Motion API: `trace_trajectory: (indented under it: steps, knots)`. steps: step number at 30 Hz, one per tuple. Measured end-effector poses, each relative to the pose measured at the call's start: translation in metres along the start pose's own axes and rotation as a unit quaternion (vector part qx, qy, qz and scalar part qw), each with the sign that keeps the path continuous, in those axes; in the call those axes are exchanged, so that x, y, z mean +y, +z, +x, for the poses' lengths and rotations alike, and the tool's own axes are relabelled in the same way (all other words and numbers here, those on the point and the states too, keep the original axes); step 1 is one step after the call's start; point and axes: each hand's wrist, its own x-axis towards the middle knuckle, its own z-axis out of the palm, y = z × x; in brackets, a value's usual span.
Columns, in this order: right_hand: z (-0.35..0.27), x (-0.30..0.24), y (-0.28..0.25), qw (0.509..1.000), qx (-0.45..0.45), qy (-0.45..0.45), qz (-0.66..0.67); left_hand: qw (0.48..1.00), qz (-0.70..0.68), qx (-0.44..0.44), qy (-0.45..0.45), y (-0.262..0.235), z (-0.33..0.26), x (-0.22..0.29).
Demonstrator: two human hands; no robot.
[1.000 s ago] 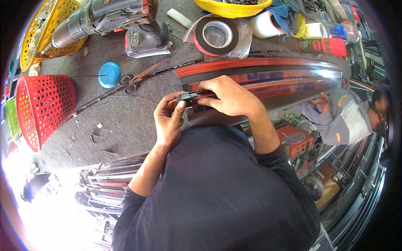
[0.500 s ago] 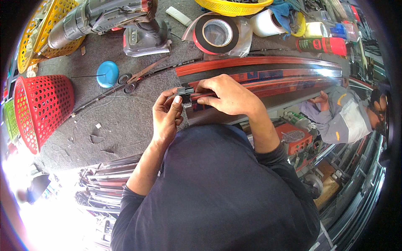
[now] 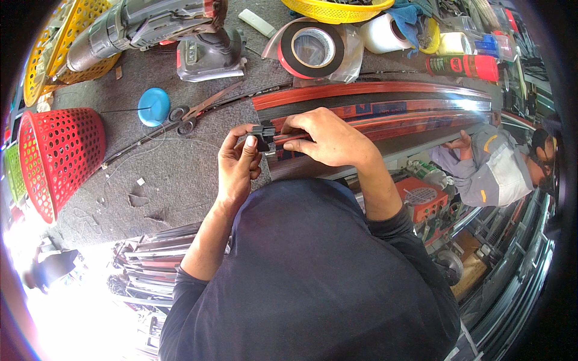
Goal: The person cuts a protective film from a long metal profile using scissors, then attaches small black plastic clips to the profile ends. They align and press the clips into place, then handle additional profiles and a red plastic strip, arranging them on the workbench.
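Observation:
Between the thumb and fingers of my left hand is a small black block-like fitting, at the near-left end of a long metal profile with orange and dark film. My right hand is closed on that end of the profile, thumb and fingers pinching it just right of the fitting. The fingertips partly hide where fitting and profile meet, so I cannot tell how far one sits in the other. More film-covered profiles lie alongside on the grey carpeted bench.
Scissors, a blue disc and a red basket are to the left. A cordless drill, black tape roll and red spray can lie at the back. Another person is at the right.
My left hand has shifted slightly left, and the black fitting has turned a little in its fingers. My right hand has barely moved.

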Motion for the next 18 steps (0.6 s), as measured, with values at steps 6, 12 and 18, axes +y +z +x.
trace_trajectory:
  steps: [6,12,18]
  knots:
    - [0.0,-0.002,-0.003,1.0,-0.007,0.012,0.009,0.995,0.089,0.018,0.039,0.001,-0.004,-0.005]
    - [-0.001,-0.002,-0.002,1.0,0.0,-0.002,0.01,0.991,0.116,0.0,0.07,-0.013,-0.003,-0.012]
    - [-0.002,0.0,-0.002,1.0,-0.004,-0.005,0.003,0.98,0.18,0.002,0.088,-0.015,-0.002,-0.012]
